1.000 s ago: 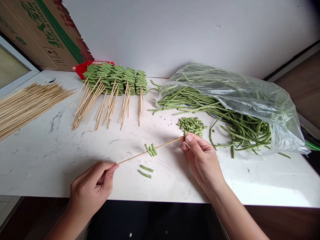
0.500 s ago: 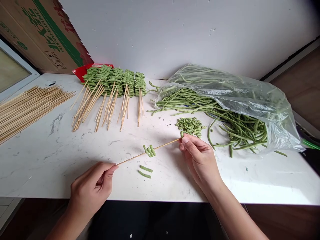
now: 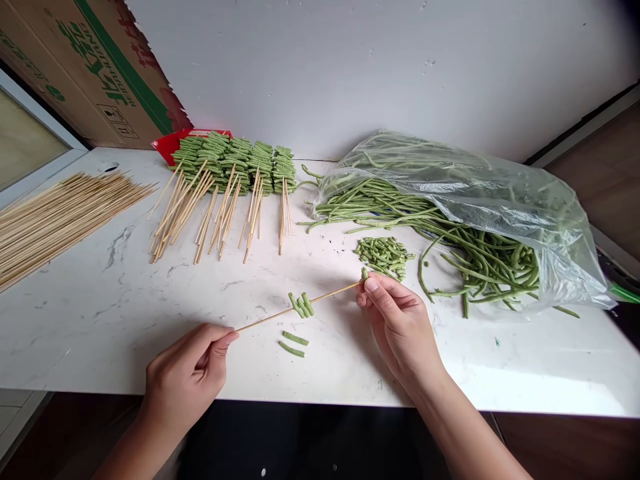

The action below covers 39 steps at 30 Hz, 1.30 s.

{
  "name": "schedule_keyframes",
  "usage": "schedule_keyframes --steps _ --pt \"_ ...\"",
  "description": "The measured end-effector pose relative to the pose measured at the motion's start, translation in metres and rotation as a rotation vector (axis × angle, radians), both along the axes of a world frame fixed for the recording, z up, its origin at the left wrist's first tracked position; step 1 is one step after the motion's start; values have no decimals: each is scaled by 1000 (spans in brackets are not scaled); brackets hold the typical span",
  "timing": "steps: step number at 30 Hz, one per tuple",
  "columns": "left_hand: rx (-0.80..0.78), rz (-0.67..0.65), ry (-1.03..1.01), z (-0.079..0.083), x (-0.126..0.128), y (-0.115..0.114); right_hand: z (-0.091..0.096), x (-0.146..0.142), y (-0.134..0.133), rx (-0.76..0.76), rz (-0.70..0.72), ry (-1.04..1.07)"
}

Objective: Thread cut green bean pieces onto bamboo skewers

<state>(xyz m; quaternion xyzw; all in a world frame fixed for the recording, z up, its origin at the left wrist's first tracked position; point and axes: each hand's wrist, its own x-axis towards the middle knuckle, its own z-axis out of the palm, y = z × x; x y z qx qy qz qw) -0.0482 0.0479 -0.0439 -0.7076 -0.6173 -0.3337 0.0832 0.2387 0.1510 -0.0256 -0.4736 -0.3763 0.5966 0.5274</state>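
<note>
Mid-frame, the left hand (image 3: 187,363) pinches one end of a stick (image 3: 265,320) carrying threaded bean pieces (image 3: 301,306); the right hand (image 3: 397,317) pinches another piece (image 3: 365,273) at the other tip. Threading seems in hand; sliding that piece inward calls for steadiness.

The skewer (image 3: 265,319) bars the middle; front-left countertop (image 3: 90,333) gives passage.

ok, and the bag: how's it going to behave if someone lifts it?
Probably floppy: the bag is thin, clear plastic, creased and draped loosely. Likely to spill, since many long beans already stick out of it. The load may shift rather than lift as one, as some beans bend in curves and look pliable.
</note>
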Motion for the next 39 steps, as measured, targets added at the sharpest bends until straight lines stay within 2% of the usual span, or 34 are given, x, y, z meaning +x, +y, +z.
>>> schedule_keyframes --steps 25,31,39 --pt "-8 3 -31 2 0 -1 -4 -14 -18 39 -39 -28" --pt "7 -52 -46 2 1 -1 0 -25 -28 118 54 -102" --pt "17 -114 -63 4 1 -1 -2 -36 -38 180 98 -182"
